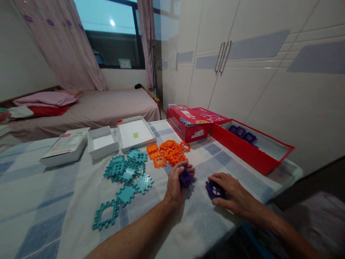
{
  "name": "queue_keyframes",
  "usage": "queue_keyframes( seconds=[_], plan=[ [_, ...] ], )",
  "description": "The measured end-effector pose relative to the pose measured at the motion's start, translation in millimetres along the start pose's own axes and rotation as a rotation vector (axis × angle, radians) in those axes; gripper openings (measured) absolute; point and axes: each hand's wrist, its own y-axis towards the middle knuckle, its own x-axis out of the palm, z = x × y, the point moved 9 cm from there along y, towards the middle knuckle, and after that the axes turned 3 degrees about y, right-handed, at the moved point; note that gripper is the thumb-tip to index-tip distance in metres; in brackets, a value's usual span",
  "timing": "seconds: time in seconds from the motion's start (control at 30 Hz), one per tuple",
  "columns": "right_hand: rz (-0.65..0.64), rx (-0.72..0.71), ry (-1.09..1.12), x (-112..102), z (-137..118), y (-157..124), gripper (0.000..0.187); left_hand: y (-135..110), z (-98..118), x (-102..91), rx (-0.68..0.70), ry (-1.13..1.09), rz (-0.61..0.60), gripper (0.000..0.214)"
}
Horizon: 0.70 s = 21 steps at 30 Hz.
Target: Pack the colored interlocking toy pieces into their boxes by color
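left hand (178, 180) curled around a purple piece (185, 177), fingers wrapped over its top, clenched on it, resting low at the table surface. right hand (229, 189) flat-ish, palm down, fingers covering a second purple piece (213, 190) lying on the tablecloth (67, 187); grasping or only pressing, cannot tell. two purple pieces near each other but apart, both toward near edge of table, right of centre.

just beyond left hand: pile of orange pieces (169, 151), interlocking square tiles, loosely heaped. left of that: spread of teal pieces (126, 169), some overlapping, a few single ones trailing toward near-left, last one an open teal frame (105, 215) lying alone.

behind the piles: shallow white tray (134, 132) with small green square inside, smaller white box (102, 142) beside it, flat white box lid (66, 145) further left, tilted a bit.

right side: red box (190, 124) closed-looking, printed top, and next to it an open red tray (250, 149) with more purple pieces (242, 133) inside at far end. red tray near table's right edge.

tablecloth checked blue and white, wrinkled near left.

background: bed (94, 106) with pink pillow, window with pink curtains, white wardrobe doors (242, 64) on right. dim lighting, fine detail of pieces under hands hidden.
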Motion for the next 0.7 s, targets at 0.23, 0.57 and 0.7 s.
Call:
queue_keyframes(
  seconds=[0.23,0.57,0.7],
  plan=[
    [0.102,0.015,-0.010,-4.1,-1.3,0.4,0.037,1.1,-0.9,2.5,0.001,-0.023,-0.029,0.026],
    [0.329,-0.196,0.257,-16.5,-60.2,29.1,0.041,1.2,-6.4,-0.4,-0.077,-0.160,0.027,0.021],
    [0.218,-0.291,0.208,19.0,-83.1,41.4,0.054,0.4,-13.8,4.3,-0.181,-0.267,-0.004,0.028]
  ],
)
